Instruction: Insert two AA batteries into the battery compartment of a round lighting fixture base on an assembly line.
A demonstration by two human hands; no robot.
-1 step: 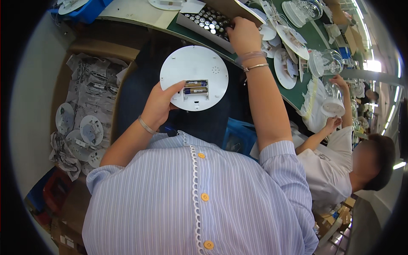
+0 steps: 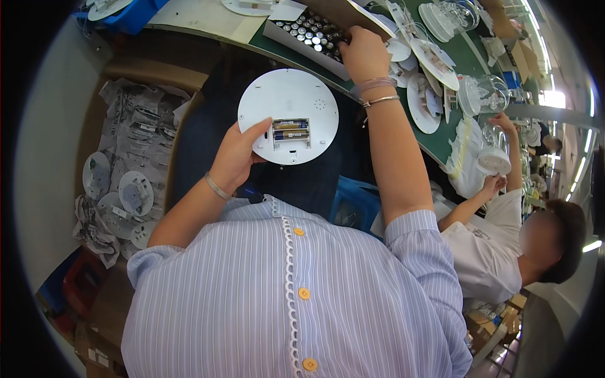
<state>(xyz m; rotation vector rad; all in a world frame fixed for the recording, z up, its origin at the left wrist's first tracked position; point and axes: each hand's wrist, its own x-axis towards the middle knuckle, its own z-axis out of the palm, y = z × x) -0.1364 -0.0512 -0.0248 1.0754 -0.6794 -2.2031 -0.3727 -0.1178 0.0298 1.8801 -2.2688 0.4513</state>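
My left hand point(image 2: 237, 153) grips a round white plastic disc point(image 2: 277, 94) by its left edge, the thumb lying on top. Two batteries point(image 2: 291, 130) lie side by side in the disc's rectangular battery compartment, and an uncovered part of the compartment shows below them. Up at the bench, my right hand point(image 2: 365, 55) reaches into the right end of a cardboard box point(image 2: 301, 46) holding many upright batteries point(image 2: 304, 29). Its fingers are curled together among them; whatever they pinch is hidden.
Several white discs with wiring point(image 2: 423, 104) are piled right of the box on the green bench. Clear domed parts point(image 2: 484, 93) stand beyond, where a co-worker's hand point(image 2: 495, 184) holds another. At left, a carton point(image 2: 181, 140) contains discs and crumpled paper. A blue stool point(image 2: 353, 205) is below the bench.
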